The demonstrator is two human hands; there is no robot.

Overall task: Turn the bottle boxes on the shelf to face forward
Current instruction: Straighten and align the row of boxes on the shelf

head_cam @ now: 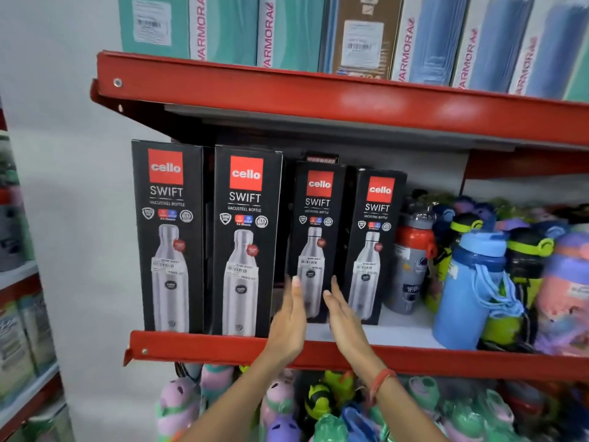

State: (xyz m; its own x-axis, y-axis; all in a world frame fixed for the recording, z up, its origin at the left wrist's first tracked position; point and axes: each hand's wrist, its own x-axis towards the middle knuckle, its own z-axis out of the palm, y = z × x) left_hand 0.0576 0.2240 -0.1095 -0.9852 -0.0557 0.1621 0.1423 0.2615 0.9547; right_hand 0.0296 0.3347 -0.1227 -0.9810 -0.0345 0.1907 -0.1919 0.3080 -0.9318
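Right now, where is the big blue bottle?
In the head view, the blue bottle stands on the right of the middle shelf, at its front edge, right of the four black Cello boxes.

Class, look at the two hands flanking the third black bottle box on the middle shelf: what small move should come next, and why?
Probably close both hands, left hand and right hand, on the third box and square it. It sits slightly tilted and set back from the two taller boxes, though its front already faces out.
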